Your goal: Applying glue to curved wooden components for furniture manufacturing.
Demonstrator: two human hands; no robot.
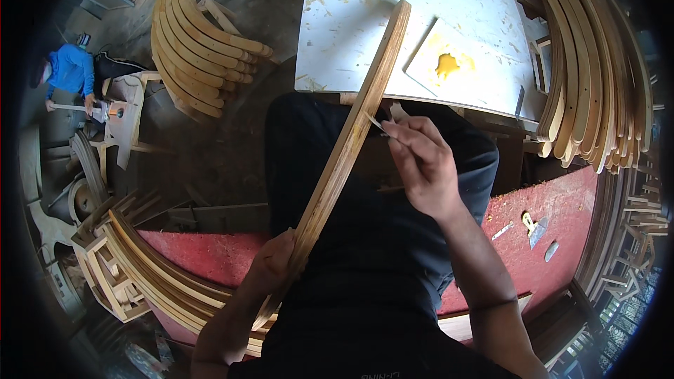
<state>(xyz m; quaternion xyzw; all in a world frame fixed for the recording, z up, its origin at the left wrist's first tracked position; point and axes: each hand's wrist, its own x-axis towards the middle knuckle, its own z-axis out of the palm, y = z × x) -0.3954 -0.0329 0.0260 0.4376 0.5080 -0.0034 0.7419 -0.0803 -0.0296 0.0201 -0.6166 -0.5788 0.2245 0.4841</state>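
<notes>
My left hand (274, 260) is wrapped round the lower part of a long, slightly curved wooden bar (349, 130), which slants up and away over my lap to above the white tabletop. In my right hand (425, 161) a thin, flat scraper (377, 123) is pinched between the fingers, its edge at the bar's side near a yellowish smear. A pale scrap also shows at these fingers; I cannot make out what it is. On the tabletop beyond lies a square white board (423, 74) with a blob of yellow filler (446, 64) on it.
The stained white tabletop (344, 42) stands ahead. Curved wooden bars (583, 63) are stacked at the right, more (189, 49) at the far left and lower left. A putty knife (535, 230) lies on the red surface (562, 203). A person in blue (70, 70) works at far left.
</notes>
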